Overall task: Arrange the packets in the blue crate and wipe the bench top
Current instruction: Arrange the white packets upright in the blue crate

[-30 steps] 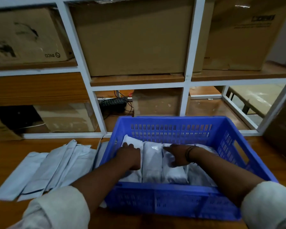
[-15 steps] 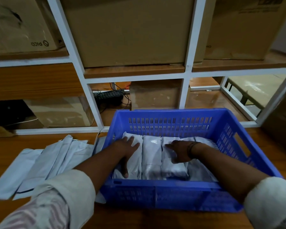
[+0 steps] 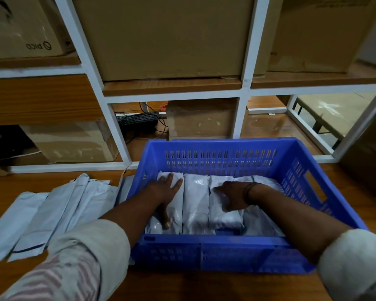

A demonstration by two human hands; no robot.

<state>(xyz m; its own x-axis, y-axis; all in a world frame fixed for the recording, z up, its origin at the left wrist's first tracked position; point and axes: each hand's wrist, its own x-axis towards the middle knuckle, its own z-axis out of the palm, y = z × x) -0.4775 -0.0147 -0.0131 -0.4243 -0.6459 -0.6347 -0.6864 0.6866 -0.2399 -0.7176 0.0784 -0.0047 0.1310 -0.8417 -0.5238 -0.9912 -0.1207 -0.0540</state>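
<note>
A blue crate (image 3: 221, 255) stands on the wooden bench top (image 3: 182, 287). Several white packets (image 3: 195, 200) lie side by side in a row on its floor. My left hand (image 3: 164, 190) lies flat on the leftmost packet, fingers straight and spread, thumb pointing back toward me. My right hand (image 3: 231, 193) presses with straight fingers on the third packet from the left, pointing leftward. Both forearms reach over the crate's near wall.
A pile of flat white packets (image 3: 44, 213) lies on the bench left of the crate. Behind stands a white-framed shelf (image 3: 245, 88) with cardboard boxes (image 3: 167, 35). A brown box (image 3: 369, 153) sits at the right edge. A keyboard (image 3: 137, 122) lies behind the frame.
My left hand went from curled on the leftmost packet to flat with spread fingers. The right hand stayed on its packet. The camera moved closer.
</note>
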